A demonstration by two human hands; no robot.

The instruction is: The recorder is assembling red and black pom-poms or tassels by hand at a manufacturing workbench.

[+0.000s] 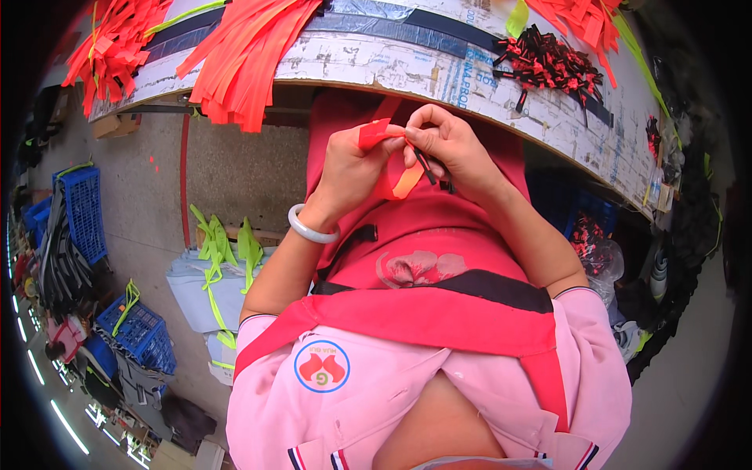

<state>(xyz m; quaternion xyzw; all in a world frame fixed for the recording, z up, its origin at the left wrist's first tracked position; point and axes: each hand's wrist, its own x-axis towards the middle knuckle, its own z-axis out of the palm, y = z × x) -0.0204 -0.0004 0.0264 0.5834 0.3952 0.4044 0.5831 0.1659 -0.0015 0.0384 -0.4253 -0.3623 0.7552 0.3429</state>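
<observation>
Our pink shirt [392, 392] fills the foreground; our left hand [352, 168] pinches an orange strap [376, 133], right hand [450, 145] fingers pinching a black clip [425, 166] just beside it.

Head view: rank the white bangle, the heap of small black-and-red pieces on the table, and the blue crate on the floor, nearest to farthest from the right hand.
From the right hand:
1. Heap of small black-and-red pieces, up on the table to its right.
2. White bangle, on the left wrist, lower left; nearly as close as the heap.
3. Blue crate, on the floor far left.
</observation>
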